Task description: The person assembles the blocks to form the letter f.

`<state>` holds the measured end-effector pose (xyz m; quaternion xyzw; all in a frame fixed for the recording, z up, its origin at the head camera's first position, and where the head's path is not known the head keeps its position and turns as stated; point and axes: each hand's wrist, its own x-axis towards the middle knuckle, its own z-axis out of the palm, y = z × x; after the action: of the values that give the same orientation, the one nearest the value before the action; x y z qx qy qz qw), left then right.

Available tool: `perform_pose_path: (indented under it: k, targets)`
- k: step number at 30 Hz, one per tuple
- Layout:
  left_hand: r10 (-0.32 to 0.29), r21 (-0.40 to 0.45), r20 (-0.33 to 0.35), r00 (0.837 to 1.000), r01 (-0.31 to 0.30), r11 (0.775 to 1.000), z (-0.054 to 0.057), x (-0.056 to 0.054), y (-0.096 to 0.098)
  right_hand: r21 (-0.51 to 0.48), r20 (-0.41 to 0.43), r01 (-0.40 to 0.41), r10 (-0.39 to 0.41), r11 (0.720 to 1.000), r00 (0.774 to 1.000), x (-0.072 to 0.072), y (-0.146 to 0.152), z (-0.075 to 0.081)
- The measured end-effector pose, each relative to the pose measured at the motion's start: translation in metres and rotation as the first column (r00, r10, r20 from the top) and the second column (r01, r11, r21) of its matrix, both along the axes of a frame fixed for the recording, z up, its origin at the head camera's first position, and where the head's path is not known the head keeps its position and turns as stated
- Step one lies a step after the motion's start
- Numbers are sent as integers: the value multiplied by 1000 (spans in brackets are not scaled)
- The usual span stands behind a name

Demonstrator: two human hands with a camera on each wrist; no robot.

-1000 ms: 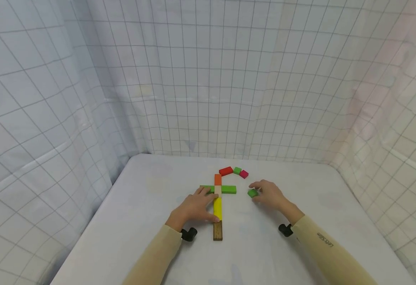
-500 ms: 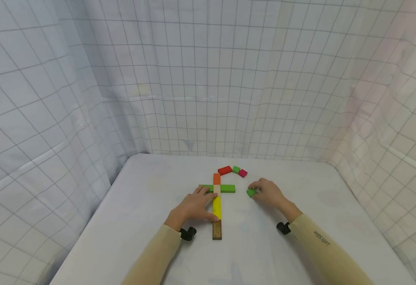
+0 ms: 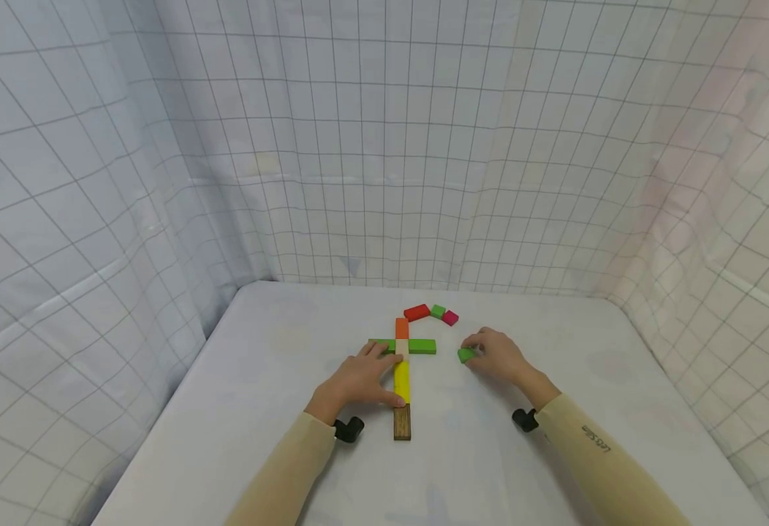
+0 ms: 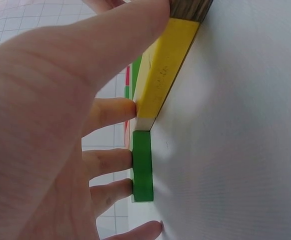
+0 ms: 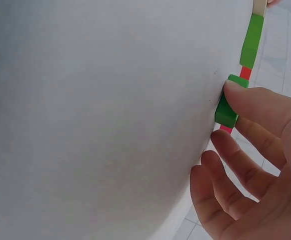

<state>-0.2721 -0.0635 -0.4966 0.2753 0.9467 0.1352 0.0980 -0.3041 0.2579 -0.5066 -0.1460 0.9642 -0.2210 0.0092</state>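
Coloured blocks lie on the white table in a cross. A yellow block (image 3: pixel 402 382) and a dark brown block (image 3: pixel 402 424) make its stem, with a pale block (image 3: pixel 402 349) at the crossing. My left hand (image 3: pixel 361 378) spreads over it, thumb at the yellow block's near end. In the left wrist view, two fingertips touch the side of the left green block (image 4: pixel 143 167). To the right of the cross, my right hand (image 3: pixel 499 358) pinches a small green block (image 5: pixel 227 107) between thumb and index finger, its other fingers loosely bent close over the table.
An orange block (image 3: pixel 402 328) tops the stem, and a green block (image 3: pixel 422 346) forms the right arm. Beyond them curve a red block (image 3: pixel 417 313), a small green block (image 3: pixel 438 311) and a pink block (image 3: pixel 450 318). Grid-patterned curtains (image 3: pixel 384 183) surround the table (image 3: pixel 279 321).
My right hand's fingers have closed in on the small green block, which has turned slightly. The left hand stays on the cross; the head view has shifted a little.
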Motion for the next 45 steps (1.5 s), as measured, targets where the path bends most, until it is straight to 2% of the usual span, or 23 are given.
perform_pose_path:
  k: [9,20,29,40,45]
  targets:
    - [4,5,4,1000,-4,1000,3,0,0,-43,-5,20,-20,999,1000,-1,1,3]
    - [3,2,2,1000,-3,1000,2,5,0,-47,40,44,-42,998,998,1,1,-1]
    - [4,4,-1,1000,-4,1000,3,4,1,-73,47,75,-71,995,996,-1,2,7]
    - [8,11,-1,1000,-8,1000,4,4,-1,-102,-38,82,-86,991,996,-7,-1,15]
    - [2,14,7,1000,-2,1000,4,4,-1,-100,-32,111,-115,989,993,-8,-1,16]
